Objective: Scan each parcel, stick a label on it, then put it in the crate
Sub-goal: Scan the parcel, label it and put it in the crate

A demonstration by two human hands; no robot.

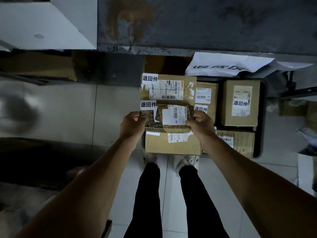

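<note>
Head view: we're looking straight down at our own arms, legs and a crate (263, 117) of boxes on the tiled floor.
Parcel in hand: small printed-cardboard parcel (167, 118), flattish, crinkly tape, white shipping label plus a white sticker (148, 104) at its far-left corner.
Left hand: our left hand (133, 124) pinches the parcel's left edge, fingers curled round it.
Right hand: our right hand (199, 123) grips the right edge the same way.
Where it sits: held above the crate's left side, over a plain brown box (173, 143) at the near-left corner.
Key relation: long axis runs left-right between our hands, both equally close; the crate lies right below, so we reckon it just goes down.
Neighbours: a taped box (169, 88) at the far-left, an upright box (240, 103) near the right wall, all matte cardboard.
Tight spot: free room looks scarce, could end up stacked on top.
</note>
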